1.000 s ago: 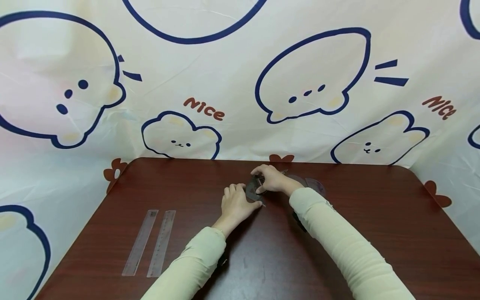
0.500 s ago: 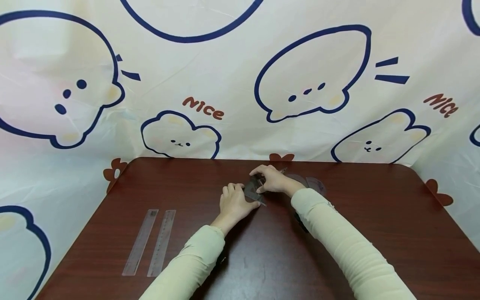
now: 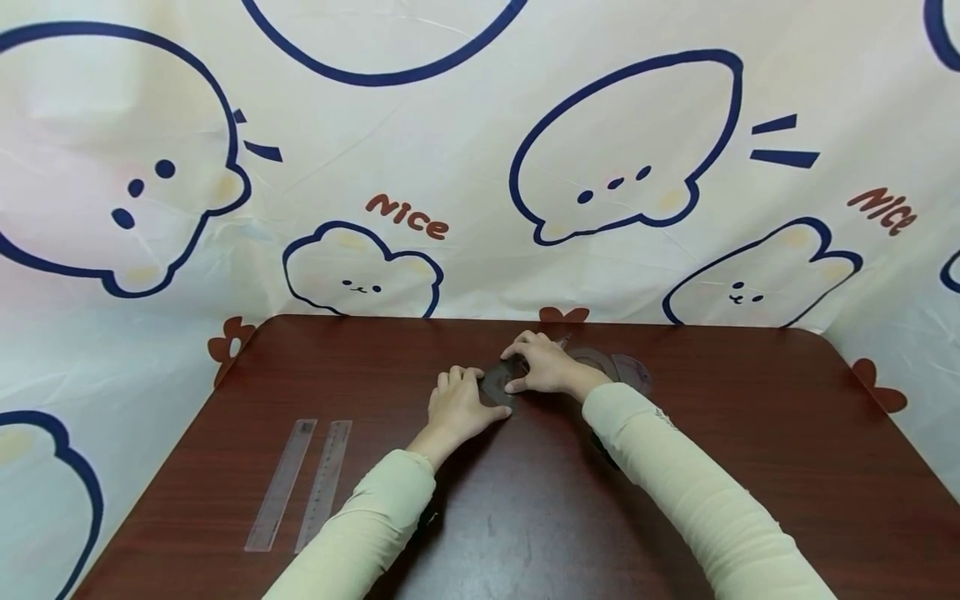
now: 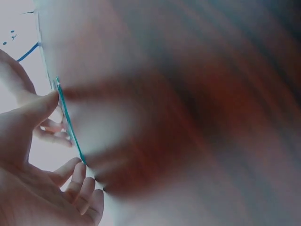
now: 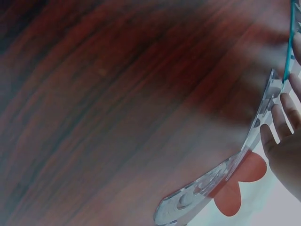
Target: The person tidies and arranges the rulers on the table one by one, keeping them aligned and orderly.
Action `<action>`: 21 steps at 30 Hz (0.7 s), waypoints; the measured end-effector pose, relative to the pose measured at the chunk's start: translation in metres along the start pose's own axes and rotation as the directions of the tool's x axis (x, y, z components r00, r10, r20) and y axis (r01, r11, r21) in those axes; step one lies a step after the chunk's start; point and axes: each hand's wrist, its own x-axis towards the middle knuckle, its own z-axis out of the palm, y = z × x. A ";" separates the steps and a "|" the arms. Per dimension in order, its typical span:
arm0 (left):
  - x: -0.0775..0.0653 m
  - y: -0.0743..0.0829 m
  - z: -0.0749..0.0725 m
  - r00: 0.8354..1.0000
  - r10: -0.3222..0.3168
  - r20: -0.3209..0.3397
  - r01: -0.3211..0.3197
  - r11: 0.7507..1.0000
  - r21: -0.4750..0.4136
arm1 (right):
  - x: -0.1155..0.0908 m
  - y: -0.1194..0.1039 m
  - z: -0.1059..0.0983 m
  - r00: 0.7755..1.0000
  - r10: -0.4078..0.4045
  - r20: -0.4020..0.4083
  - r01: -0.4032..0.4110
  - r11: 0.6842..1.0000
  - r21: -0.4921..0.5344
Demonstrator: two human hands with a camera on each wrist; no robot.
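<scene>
My left hand (image 3: 459,406) grips a clear, dark-looking protractor (image 3: 495,383) by its left side, thumb at the near end and fingers at the far end. In the left wrist view the protractor (image 4: 70,122) appears edge-on as a thin teal line between thumb and fingers. My right hand (image 3: 543,364) holds its right side, the thumb lying on it. A pointed clear tip (image 3: 566,340) shows beyond the right hand; the rest is hidden. Right of that hand lie a clear curved protractor (image 3: 594,358) and a purplish curved piece (image 3: 632,372).
Two clear rulers (image 3: 281,487) lie side by side at the left of the brown table (image 3: 675,467); my left sleeve covers the near end of one. A printed cloth (image 3: 480,150) hangs behind the table's far edge.
Both hands have shifted slightly left with the protractor, the left hand more. The pointed tip near the left thumb no longer shows. More of the curved protractor at right is visible.
</scene>
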 end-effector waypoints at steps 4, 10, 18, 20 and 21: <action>-0.001 -0.004 -0.005 1.000 0.015 0.023 -0.015 1.000 0.014 | 0.001 0.000 0.004 1.000 0.000 -0.019 0.000 1.000 -0.020; 0.000 -0.008 -0.007 0.999 0.036 0.034 -0.037 0.999 0.030 | 0.001 -0.001 0.007 0.999 0.016 -0.042 -0.016 1.000 -0.012; -0.001 -0.010 -0.008 0.999 0.024 0.031 -0.025 0.999 0.033 | 0.002 -0.002 0.009 0.997 0.065 -0.047 -0.064 0.998 0.023; 0.000 -0.010 -0.008 0.999 0.022 0.027 -0.022 0.999 0.029 | 0.001 -0.002 0.007 0.996 0.070 -0.055 -0.068 0.997 0.044; 0.001 -0.011 -0.008 0.999 0.020 0.026 -0.021 0.999 0.028 | 0.001 -0.003 0.006 0.996 0.070 -0.058 -0.067 0.996 0.053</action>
